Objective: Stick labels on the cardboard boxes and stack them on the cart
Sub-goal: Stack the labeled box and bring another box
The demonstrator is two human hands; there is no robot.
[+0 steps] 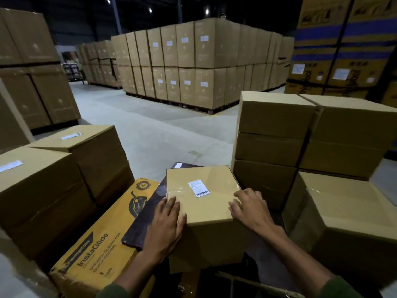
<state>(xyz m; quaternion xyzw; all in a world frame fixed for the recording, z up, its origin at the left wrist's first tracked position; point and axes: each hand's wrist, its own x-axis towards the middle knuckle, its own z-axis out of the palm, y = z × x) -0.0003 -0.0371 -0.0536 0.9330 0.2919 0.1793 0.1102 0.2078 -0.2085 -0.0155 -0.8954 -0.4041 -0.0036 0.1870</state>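
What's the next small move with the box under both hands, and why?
Probably lift the box toward a stack. Its label is already stuck on top, and the left hand and right hand both rest on its near corners, placed to take hold. No cart is clearly visible.

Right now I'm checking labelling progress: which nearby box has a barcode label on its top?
The small box under both hands: left hand, right hand. Its white barcode label sits on top; the right-hand boxes show none.

Dim warehouse, small ceiling lights glaring; edges bowed, soft
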